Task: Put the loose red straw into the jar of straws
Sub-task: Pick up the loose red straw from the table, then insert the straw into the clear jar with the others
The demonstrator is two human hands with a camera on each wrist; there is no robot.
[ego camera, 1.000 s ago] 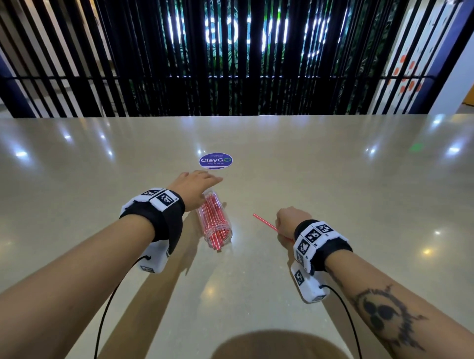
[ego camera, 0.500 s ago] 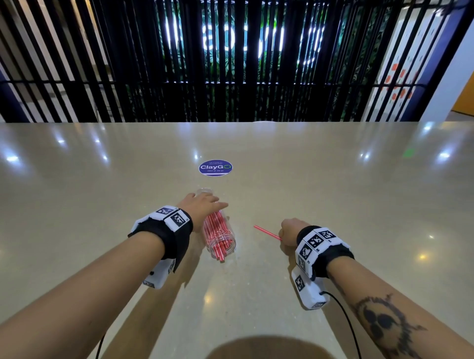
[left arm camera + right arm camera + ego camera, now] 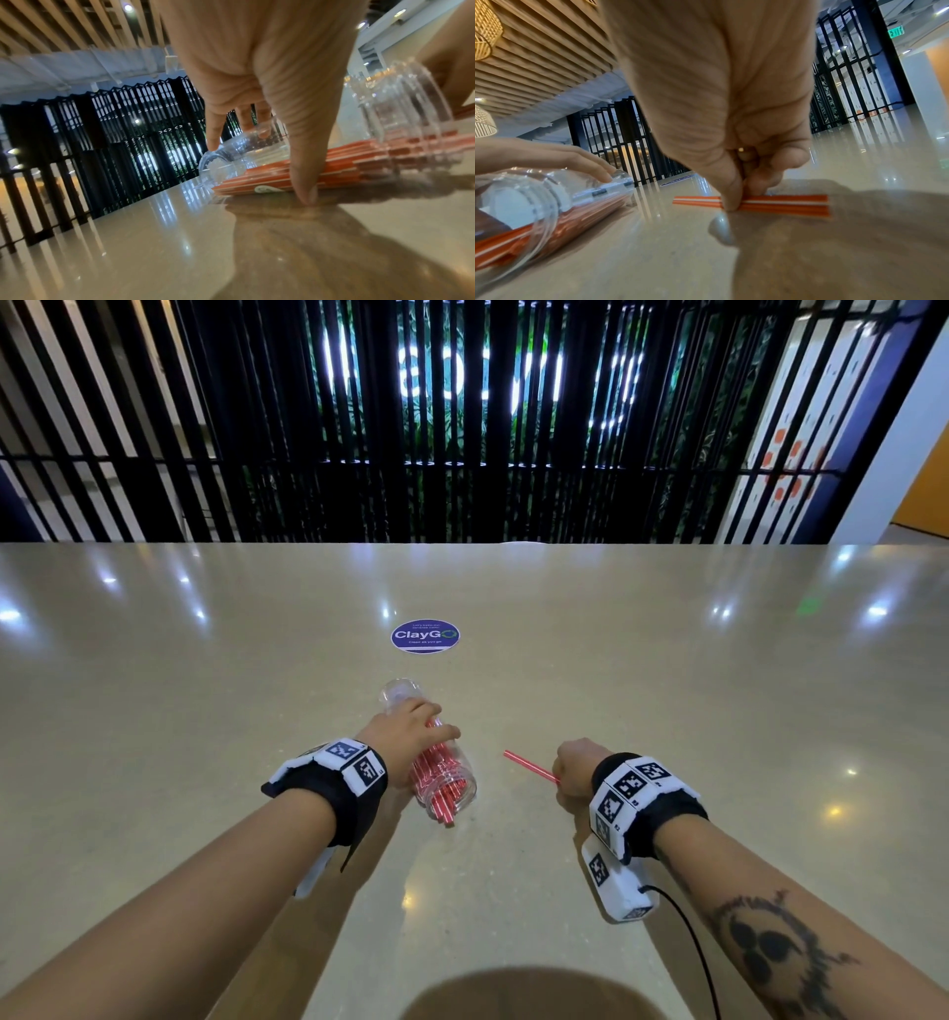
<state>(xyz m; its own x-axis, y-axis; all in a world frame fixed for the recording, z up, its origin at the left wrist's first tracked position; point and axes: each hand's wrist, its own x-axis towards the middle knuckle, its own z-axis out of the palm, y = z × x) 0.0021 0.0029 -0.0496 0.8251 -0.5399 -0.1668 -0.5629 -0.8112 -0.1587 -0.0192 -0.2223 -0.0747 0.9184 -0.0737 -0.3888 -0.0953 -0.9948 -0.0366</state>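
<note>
The jar point(image 3: 445, 775) lies on the table point(image 3: 667, 690), loose straw point(image 3: 529, 765) to its right.

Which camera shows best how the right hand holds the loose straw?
The right wrist view: thumb and fingers pinch the loose red straw at the table. The head view shows only one end past the right hand; the left wrist view misses it.

One clear jar point(image 3: 445, 775) of many red straws, one loose red straw point(image 3: 529, 765), one round sticker point(image 3: 424, 636), two hands
</note>
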